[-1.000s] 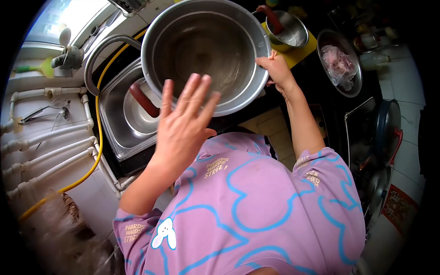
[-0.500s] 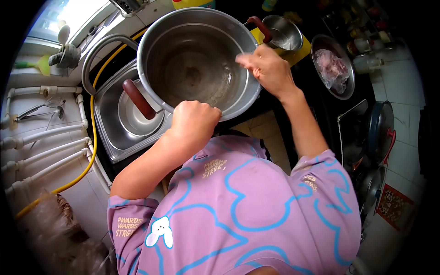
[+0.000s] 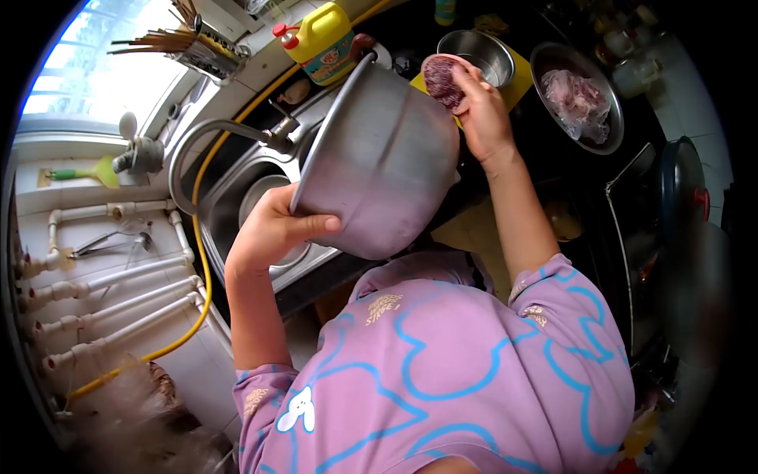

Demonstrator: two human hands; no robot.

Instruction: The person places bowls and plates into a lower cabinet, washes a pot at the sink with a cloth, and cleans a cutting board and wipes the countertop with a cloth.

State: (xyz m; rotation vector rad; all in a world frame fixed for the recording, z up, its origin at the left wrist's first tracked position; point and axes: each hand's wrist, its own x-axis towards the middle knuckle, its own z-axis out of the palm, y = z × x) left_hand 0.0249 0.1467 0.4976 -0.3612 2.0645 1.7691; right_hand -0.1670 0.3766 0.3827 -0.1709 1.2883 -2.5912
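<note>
My left hand (image 3: 280,225) grips the near rim of a large grey metal pot (image 3: 379,158), thumb on the outer wall. The pot is tipped on its side, its mouth turned left toward the steel sink (image 3: 296,276), so its inside is hidden. A brown handle (image 3: 362,43) shows at the pot's far side. To the right of the pot, my right hand (image 3: 483,114) holds up a round scrubbing pad (image 3: 445,81), dark reddish with a pink edge, fingers and thumb closed on it. Behind the pad stands a small steel pot (image 3: 480,54).
A curved faucet (image 3: 193,150) arches over the sink, with a yellow hose (image 3: 204,261) alongside. A yellow jug (image 3: 320,39) stands behind the sink. At right sits a metal bowl (image 3: 580,99) holding plastic-wrapped meat. A lidded pan (image 3: 681,178) is farther right.
The large pot has gone from facing up to tipped leftward, its outer wall now showing. My left hand has shifted left along with it. My right hand has risen, bringing the scrubbing pad into view.
</note>
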